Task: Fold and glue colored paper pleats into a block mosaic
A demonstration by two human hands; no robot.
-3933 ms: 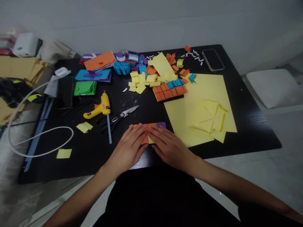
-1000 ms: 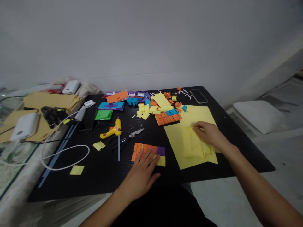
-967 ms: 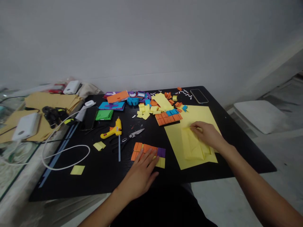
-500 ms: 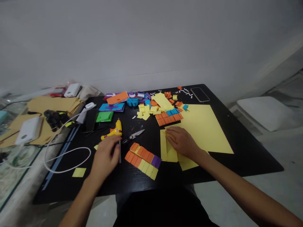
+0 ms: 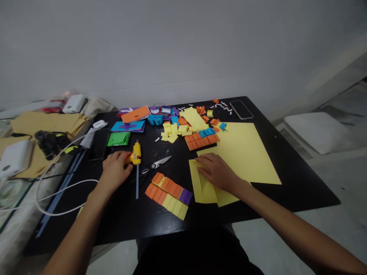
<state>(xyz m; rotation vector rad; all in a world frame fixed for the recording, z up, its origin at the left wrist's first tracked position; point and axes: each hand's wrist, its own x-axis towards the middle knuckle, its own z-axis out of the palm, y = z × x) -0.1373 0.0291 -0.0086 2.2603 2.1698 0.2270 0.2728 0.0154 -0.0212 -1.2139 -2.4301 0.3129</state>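
Note:
My left hand (image 5: 114, 167) has its fingers curled round the handle of a yellow hot glue gun (image 5: 137, 152), which lies on the black table. A thin greyish glue stick (image 5: 137, 183) extends from the gun toward me. My right hand (image 5: 216, 170) pinches the upper edge of a folded yellow paper (image 5: 199, 189), partly covering it. Between my hands lies a yellow card (image 5: 169, 194) covered with orange, yellow and purple paper tabs. Scissors (image 5: 160, 162) rest just beyond it. Farther back is a second card (image 5: 202, 141) with orange and blue tabs.
A large yellow sheet (image 5: 246, 152) spreads on the right, with a phone (image 5: 241, 110) behind it. Loose paper pieces (image 5: 173, 130) are heaped at the back. Green paper (image 5: 119, 138) and another dark phone (image 5: 99, 144) lie left. A white cable (image 5: 43, 179) loops over the left edge.
My left hand has moved from the near side of the glue gun onto its handle, and the gun has turned. My right hand stays on the folded yellow paper. The view has shifted slightly.

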